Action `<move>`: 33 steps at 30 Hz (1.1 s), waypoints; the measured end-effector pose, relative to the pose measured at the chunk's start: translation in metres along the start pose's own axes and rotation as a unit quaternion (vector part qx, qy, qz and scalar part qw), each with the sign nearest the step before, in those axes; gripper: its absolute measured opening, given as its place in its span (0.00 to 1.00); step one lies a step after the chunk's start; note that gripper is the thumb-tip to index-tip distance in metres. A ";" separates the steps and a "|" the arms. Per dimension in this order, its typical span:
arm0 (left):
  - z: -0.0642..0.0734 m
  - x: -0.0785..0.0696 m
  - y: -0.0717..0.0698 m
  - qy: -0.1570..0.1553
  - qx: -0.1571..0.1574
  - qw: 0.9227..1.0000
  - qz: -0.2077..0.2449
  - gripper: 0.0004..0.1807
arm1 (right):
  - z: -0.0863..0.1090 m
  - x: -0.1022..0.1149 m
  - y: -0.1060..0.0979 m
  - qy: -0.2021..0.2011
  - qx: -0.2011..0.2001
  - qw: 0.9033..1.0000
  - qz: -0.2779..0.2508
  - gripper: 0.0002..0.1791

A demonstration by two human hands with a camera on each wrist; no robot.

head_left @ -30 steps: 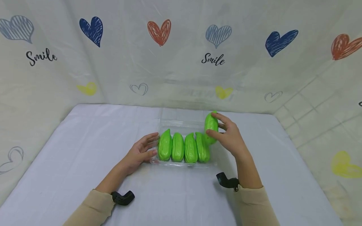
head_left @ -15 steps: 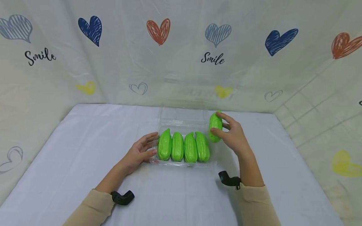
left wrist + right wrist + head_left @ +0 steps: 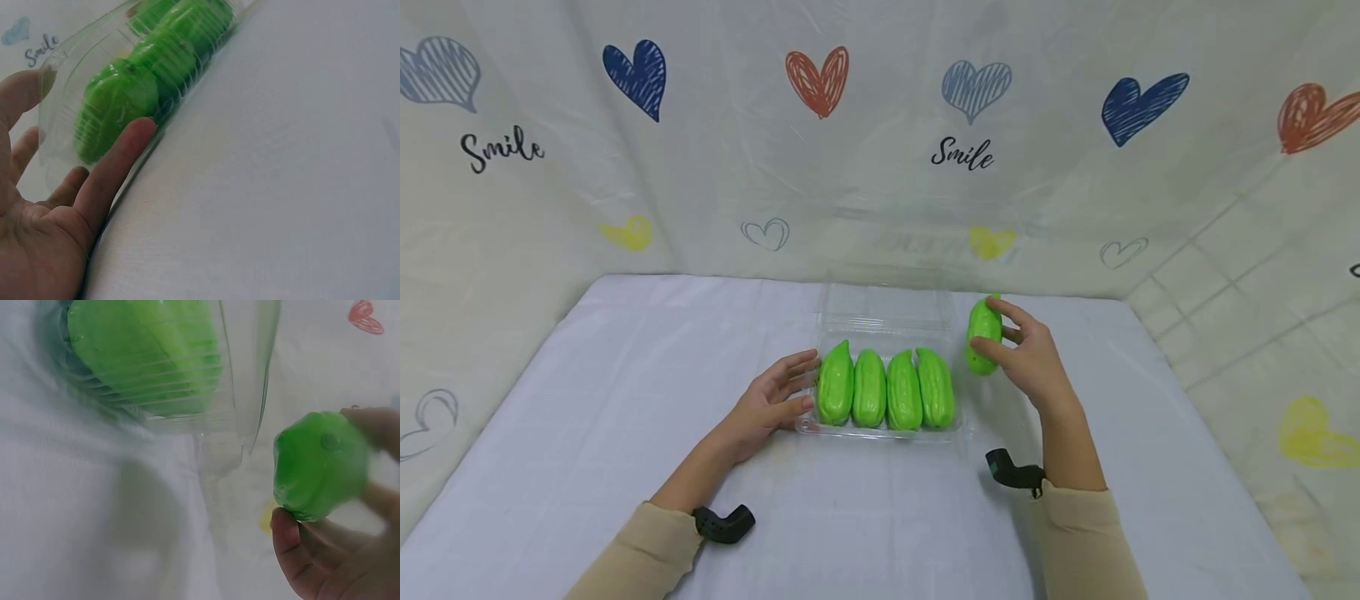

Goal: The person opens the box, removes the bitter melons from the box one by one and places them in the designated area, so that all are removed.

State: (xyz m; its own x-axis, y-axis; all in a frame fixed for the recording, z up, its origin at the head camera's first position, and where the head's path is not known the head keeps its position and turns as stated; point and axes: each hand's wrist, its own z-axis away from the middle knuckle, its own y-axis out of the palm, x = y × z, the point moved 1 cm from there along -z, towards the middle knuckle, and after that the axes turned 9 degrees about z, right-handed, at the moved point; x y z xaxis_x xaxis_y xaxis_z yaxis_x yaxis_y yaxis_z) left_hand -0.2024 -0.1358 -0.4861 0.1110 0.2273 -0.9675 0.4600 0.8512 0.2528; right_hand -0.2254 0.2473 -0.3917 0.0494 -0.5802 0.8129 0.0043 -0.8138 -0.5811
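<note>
My right hand (image 3: 1033, 354) pinches a glossy, bright green cucumber-shaped vegetable (image 3: 984, 335) between thumb and fingers. It is held nearly upright in the air, to the right of a clear plastic clamshell box (image 3: 880, 437). In the right wrist view this vegetable (image 3: 320, 465) shows end-on, apart from the box wall. Several matching green vegetables (image 3: 869, 389) stand side by side in the box, whose lid (image 3: 886, 302) is folded back. At the box's left side, my left hand (image 3: 772, 402) touches the wall with relaxed fingers; its thumb (image 3: 119, 165) lies along the plastic in the left wrist view.
A white cloth (image 3: 850, 517) covers the table. Behind it hangs a pale curtain (image 3: 880, 183) with printed hearts and "Smile" lettering. Black wrist cameras (image 3: 724, 524) are strapped near both sleeves. The box's clear lid and edges are hard to make out.
My right hand has carried the green vegetable a little to the right, from over the box's right edge to beside it. The left hand and the box stay in place.
</note>
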 end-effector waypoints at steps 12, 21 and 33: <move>0.001 -0.003 0.001 0.002 0.003 1.000 0.000 0.38 | -0.003 -0.010 -0.004 0.017 0.003 1.000 0.002 0.40; 0.000 -0.001 0.000 0.005 0.002 1.000 -0.004 0.39 | -0.006 -0.021 -0.003 0.029 0.007 0.999 0.012 0.40; 0.000 0.000 -0.001 0.008 0.002 1.000 -0.009 0.39 | -0.011 -0.032 0.004 0.051 0.014 0.998 0.027 0.41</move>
State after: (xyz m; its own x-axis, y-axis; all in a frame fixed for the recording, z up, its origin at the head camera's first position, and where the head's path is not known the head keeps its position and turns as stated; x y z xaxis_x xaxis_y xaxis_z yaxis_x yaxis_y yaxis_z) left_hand -0.2028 -0.1363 -0.4859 0.0885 0.2204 -0.9714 0.4659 0.8528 0.2360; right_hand -0.2375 0.2619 -0.4195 -0.0515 -0.6247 0.7792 0.0323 -0.7808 -0.6239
